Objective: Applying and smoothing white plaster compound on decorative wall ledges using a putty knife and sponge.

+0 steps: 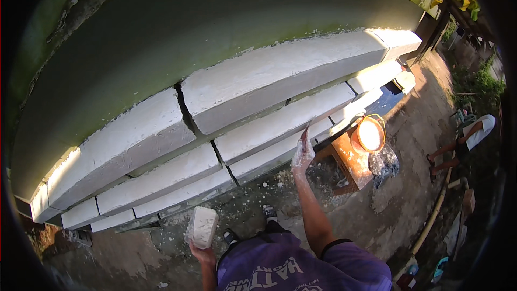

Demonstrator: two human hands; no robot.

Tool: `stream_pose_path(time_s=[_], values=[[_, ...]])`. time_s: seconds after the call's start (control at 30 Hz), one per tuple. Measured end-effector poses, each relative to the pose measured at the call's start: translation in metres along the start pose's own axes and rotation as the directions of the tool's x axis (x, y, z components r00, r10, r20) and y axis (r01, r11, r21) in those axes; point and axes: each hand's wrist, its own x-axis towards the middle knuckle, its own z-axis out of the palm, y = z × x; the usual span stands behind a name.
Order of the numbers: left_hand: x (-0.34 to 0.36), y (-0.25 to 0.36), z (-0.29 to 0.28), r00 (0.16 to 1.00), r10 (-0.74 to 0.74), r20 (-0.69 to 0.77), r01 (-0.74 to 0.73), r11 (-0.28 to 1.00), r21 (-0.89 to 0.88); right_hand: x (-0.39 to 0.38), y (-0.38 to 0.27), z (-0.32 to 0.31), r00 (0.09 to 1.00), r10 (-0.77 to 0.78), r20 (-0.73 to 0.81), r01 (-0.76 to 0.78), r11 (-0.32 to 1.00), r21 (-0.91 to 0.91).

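Observation:
My left hand (199, 250), low in the head view, grips a white rectangular block or container (202, 226), smeared with white material. My white-coated right hand (301, 156) holds a narrow tool (305, 136), probably a trowel, against the edge of the middle white ledge (283, 126). An upper white ledge (283, 75) and a lower one (277, 156) run parallel along the green wall (177, 21), each split by dark vertical gaps.
An orange bucket (370, 133) with white contents sits on a spattered wooden stool (350, 167) beside a dark plastic bag (383, 167). Another person (474, 134) bends at the right near a long pole (431, 221). Debris and plants (482, 78) line the right side.

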Motion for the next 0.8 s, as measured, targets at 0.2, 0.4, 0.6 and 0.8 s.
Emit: stream_pose_path(time_s=[0.2, 0.4, 0.6, 0.8], values=[[-0.002, 0.001, 0.009, 0.997, -0.046, -0.054, 0.047, 0.999, 0.022, -0.077, -0.023, -0.025, 0.935, 0.148, 0.323, -0.177, 0.982, 0.063], [0.000, 0.000, 0.003, 0.999, -0.028, 0.018, 0.027, 0.999, 0.042, -0.004, -0.005, -0.024, 0.995, 0.003, -0.099, -0.003, 1.000, -0.002], [0.002, 0.001, -0.007, 0.998, -0.062, -0.023, 0.063, 0.997, 0.053, -0.036, -0.044, 0.047, 1.000, 0.028, -0.005, -0.028, 0.998, 0.059], [0.001, 0.009, -0.002, 0.998, -0.052, -0.046, 0.052, 0.999, -0.008, -0.148, -0.058, 0.028, 0.932, -0.187, 0.311, 0.182, 0.982, 0.044]])
